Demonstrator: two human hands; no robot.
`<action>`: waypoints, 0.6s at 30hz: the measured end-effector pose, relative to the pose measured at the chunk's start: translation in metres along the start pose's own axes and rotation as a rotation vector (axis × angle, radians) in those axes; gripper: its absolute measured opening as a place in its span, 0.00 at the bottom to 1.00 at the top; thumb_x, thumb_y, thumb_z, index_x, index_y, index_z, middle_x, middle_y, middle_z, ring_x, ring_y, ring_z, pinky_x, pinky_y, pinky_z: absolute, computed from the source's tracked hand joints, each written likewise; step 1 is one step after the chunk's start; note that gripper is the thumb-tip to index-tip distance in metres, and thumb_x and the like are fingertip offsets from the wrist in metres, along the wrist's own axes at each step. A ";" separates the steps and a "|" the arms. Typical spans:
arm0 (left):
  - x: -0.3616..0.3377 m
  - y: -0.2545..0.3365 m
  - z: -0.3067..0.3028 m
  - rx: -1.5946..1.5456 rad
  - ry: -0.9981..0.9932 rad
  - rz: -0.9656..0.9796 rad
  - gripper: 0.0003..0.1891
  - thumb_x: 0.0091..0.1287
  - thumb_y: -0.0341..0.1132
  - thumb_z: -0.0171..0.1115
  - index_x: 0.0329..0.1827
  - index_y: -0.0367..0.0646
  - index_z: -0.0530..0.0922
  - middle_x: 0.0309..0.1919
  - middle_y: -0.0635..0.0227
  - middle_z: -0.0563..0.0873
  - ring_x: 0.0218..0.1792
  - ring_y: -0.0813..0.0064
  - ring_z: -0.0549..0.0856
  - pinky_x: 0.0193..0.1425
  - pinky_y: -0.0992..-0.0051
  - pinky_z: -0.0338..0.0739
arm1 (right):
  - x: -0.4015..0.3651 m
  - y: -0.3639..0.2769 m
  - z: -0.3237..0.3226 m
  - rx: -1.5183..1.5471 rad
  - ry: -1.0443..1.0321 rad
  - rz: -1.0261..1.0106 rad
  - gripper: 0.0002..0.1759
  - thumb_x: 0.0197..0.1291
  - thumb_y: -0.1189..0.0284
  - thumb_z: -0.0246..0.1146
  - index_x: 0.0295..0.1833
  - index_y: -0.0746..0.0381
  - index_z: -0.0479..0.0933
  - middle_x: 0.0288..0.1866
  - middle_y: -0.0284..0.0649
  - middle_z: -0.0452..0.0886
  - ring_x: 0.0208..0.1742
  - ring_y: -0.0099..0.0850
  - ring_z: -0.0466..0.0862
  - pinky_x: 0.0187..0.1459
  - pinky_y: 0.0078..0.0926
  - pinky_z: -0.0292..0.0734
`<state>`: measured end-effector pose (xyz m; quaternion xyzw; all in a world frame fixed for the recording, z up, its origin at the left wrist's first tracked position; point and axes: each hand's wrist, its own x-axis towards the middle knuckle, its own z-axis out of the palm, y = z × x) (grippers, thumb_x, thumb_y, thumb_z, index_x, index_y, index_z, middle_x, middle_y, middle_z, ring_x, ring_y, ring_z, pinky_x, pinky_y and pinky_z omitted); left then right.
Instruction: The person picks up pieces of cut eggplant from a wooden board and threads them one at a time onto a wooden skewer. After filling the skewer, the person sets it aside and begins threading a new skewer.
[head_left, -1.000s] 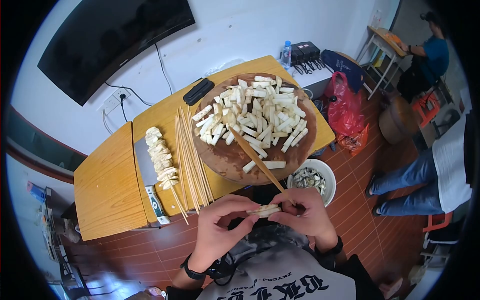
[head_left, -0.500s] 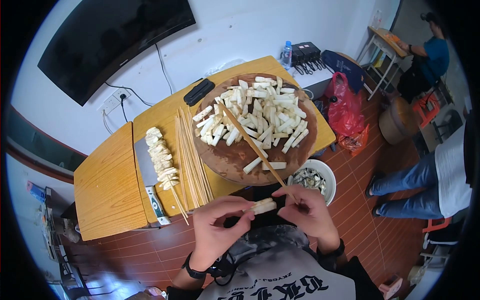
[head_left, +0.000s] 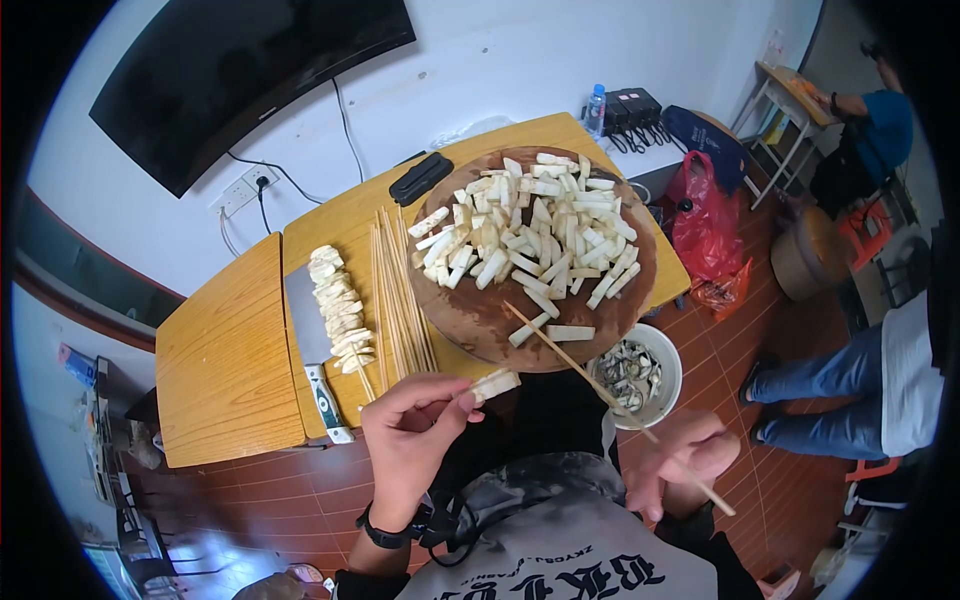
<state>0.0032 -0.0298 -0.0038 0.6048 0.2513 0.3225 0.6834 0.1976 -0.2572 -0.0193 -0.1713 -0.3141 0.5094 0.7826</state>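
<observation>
My left hand [head_left: 408, 430] pinches a short pale vegetable piece [head_left: 495, 385] between thumb and fingertips, near the front edge of the board. In my curled right hand [head_left: 690, 455] is a bamboo skewer [head_left: 570, 362], slanting up and left with its tip over the round wooden board [head_left: 455, 325]. The skewer bears no pieces and is apart from the held piece. Cut vegetable sticks [head_left: 545, 225] lie heaped on the board. To its left are loose bamboo skewers [head_left: 400, 310] and threaded vegetable pieces [head_left: 340, 305] lying on a knife [head_left: 327, 405].
The wooden table [head_left: 225, 350] stands against the wall. A white bucket [head_left: 675, 385] of peelings is on the floor at the board's right. A black case [head_left: 420, 178] lies behind the board. Red plastic bags [head_left: 705, 220] and a person in jeans [head_left: 825, 385] are at the right.
My right hand has moved right and down with the skewer, away from my left hand. My left hand has shifted slightly left and up, still pinching the piece. The camera view has shifted slightly.
</observation>
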 end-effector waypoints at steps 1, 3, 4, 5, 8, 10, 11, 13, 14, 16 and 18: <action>0.000 0.001 0.001 -0.009 0.006 -0.003 0.11 0.68 0.13 0.64 0.51 0.29 0.86 0.46 0.58 0.87 0.43 0.70 0.91 0.48 0.71 0.91 | 0.000 0.001 -0.003 0.093 -0.063 -0.054 0.17 0.67 0.80 0.58 0.58 0.81 0.75 0.34 0.69 0.85 0.23 0.40 0.86 0.28 0.33 0.80; 0.002 0.001 0.002 -0.006 0.018 -0.006 0.10 0.69 0.14 0.64 0.51 0.29 0.86 0.45 0.58 0.87 0.43 0.70 0.91 0.48 0.72 0.91 | 0.001 0.000 -0.003 0.077 -0.078 -0.138 0.13 0.70 0.77 0.60 0.52 0.79 0.77 0.32 0.69 0.84 0.20 0.40 0.85 0.27 0.35 0.80; 0.003 0.002 0.003 -0.004 0.025 -0.006 0.10 0.69 0.14 0.63 0.51 0.29 0.86 0.45 0.58 0.87 0.42 0.70 0.91 0.47 0.72 0.91 | 0.001 -0.002 -0.001 -0.032 -0.031 -0.167 0.13 0.72 0.75 0.61 0.50 0.77 0.78 0.30 0.67 0.85 0.19 0.39 0.84 0.26 0.34 0.80; 0.003 0.002 0.003 0.001 0.032 -0.008 0.10 0.70 0.14 0.63 0.51 0.29 0.86 0.45 0.58 0.87 0.42 0.70 0.91 0.47 0.72 0.91 | 0.001 -0.004 0.002 -0.141 0.016 -0.197 0.13 0.74 0.73 0.62 0.48 0.76 0.78 0.28 0.65 0.85 0.18 0.38 0.84 0.25 0.34 0.80; 0.003 0.001 0.005 0.008 0.053 -0.020 0.10 0.70 0.15 0.63 0.51 0.29 0.86 0.44 0.58 0.88 0.41 0.70 0.91 0.46 0.72 0.91 | 0.002 0.002 0.003 -0.326 0.104 -0.292 0.15 0.78 0.67 0.61 0.47 0.71 0.76 0.23 0.54 0.83 0.15 0.32 0.81 0.19 0.28 0.75; 0.003 0.000 0.006 0.003 0.068 -0.033 0.10 0.70 0.15 0.63 0.51 0.29 0.86 0.44 0.58 0.88 0.41 0.70 0.91 0.46 0.72 0.91 | 0.003 0.004 0.000 -0.389 0.133 -0.358 0.15 0.78 0.66 0.60 0.48 0.71 0.76 0.22 0.53 0.83 0.14 0.31 0.80 0.19 0.27 0.75; 0.002 0.000 0.006 0.010 0.076 -0.028 0.09 0.70 0.16 0.63 0.51 0.29 0.86 0.44 0.58 0.88 0.41 0.70 0.91 0.46 0.72 0.91 | 0.003 0.005 0.001 -0.407 0.164 -0.401 0.16 0.78 0.66 0.60 0.48 0.72 0.78 0.23 0.55 0.83 0.14 0.31 0.80 0.19 0.27 0.74; 0.003 -0.001 0.005 0.026 0.089 -0.016 0.09 0.71 0.16 0.64 0.51 0.29 0.86 0.44 0.58 0.88 0.41 0.70 0.91 0.46 0.72 0.91 | 0.003 0.006 0.002 -0.451 0.230 -0.460 0.18 0.78 0.65 0.61 0.49 0.73 0.80 0.25 0.58 0.84 0.14 0.31 0.79 0.20 0.29 0.74; 0.003 0.000 0.005 0.048 0.099 -0.019 0.09 0.71 0.17 0.64 0.51 0.29 0.86 0.44 0.58 0.88 0.41 0.70 0.91 0.45 0.73 0.91 | 0.003 0.004 0.001 -0.477 0.263 -0.475 0.18 0.78 0.65 0.61 0.50 0.73 0.80 0.26 0.58 0.84 0.14 0.32 0.79 0.20 0.30 0.74; 0.004 0.001 0.004 0.091 0.121 -0.025 0.09 0.71 0.17 0.64 0.51 0.30 0.86 0.44 0.58 0.88 0.41 0.70 0.91 0.45 0.73 0.91 | 0.002 0.002 -0.001 -0.499 0.304 -0.493 0.17 0.78 0.64 0.60 0.52 0.70 0.80 0.28 0.60 0.85 0.14 0.32 0.79 0.20 0.31 0.75; 0.004 -0.001 0.002 0.119 0.123 0.007 0.09 0.72 0.18 0.64 0.52 0.30 0.86 0.44 0.57 0.88 0.41 0.70 0.91 0.44 0.73 0.90 | -0.008 -0.003 -0.012 -0.490 0.318 -0.494 0.16 0.78 0.63 0.60 0.54 0.67 0.81 0.31 0.63 0.86 0.15 0.33 0.80 0.20 0.31 0.76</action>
